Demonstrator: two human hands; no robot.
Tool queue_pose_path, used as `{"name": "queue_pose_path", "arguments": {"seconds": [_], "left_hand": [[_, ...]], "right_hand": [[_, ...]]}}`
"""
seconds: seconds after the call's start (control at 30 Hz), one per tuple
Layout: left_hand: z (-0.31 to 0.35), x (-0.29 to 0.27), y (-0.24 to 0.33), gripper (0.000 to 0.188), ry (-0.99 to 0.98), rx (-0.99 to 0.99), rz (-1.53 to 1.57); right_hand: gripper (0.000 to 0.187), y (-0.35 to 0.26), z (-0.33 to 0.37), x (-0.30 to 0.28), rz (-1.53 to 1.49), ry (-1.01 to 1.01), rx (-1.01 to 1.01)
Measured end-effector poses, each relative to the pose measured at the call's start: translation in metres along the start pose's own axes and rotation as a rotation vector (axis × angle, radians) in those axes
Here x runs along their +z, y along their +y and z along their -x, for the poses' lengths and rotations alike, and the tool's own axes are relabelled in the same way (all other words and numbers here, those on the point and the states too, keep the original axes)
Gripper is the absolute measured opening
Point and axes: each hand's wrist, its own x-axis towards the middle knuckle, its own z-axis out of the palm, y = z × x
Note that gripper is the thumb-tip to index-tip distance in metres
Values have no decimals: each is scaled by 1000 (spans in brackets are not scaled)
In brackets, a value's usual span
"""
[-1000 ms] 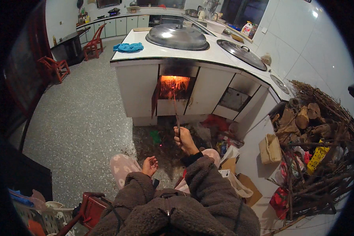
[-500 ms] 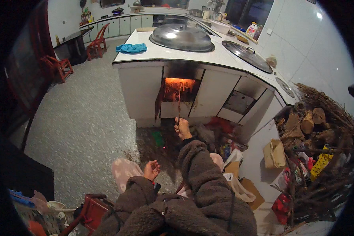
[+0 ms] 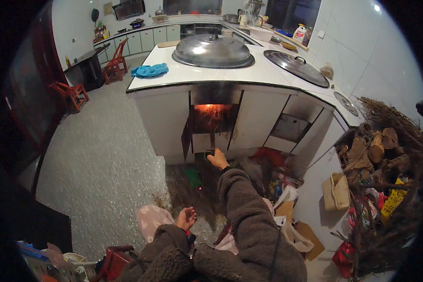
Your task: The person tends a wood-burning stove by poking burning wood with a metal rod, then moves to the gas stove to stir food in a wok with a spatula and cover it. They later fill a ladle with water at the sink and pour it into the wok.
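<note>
Fire tool point(image 3: 213, 141) pointing into the lit stove point(image 3: 257, 113)

Work at the fire is looking under way: flames point(image 3: 211, 109) are already burning in the firebox point(image 3: 231, 121), and its door point(image 3: 188, 135) is standing open. The right hand point(image 3: 218, 160) is wrapping its fingers around the tool's near end, below the firebox; the far end is blending into the dark. The left hand point(image 3: 186, 218) is hanging empty, fingers loosely curled. How much is left is not showing.

Orange firelight in the stove opening point(image 3: 215, 118), glare on the domed lid point(image 3: 214, 50), blurry floor point(image 3: 98, 150), black corners.
</note>
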Motion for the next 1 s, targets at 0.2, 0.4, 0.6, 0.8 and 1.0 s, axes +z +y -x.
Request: {"name": "queue_pose_path", "arguments": {"seconds": [0.2, 0.4, 0.6, 0.8, 1.0], "left_hand": [[-1, 7, 7, 18, 71, 23, -39], [2, 16, 10, 22, 62, 2, -49], [2, 21, 7, 19, 31, -25, -43], [-4, 16, 7, 17, 3, -46, -60], [1, 14, 6, 18, -38, -25, -62]], "right_hand": [[38, 29, -59, 5, 111, -18, -20], [33, 30, -88, 20, -31, -95, -60], [35, 23, -76, 5, 12, -108, -103], [41, 21, -44, 11, 40, -4, -61], [46, 12, -18, 12, 19, 6, -57]]}}
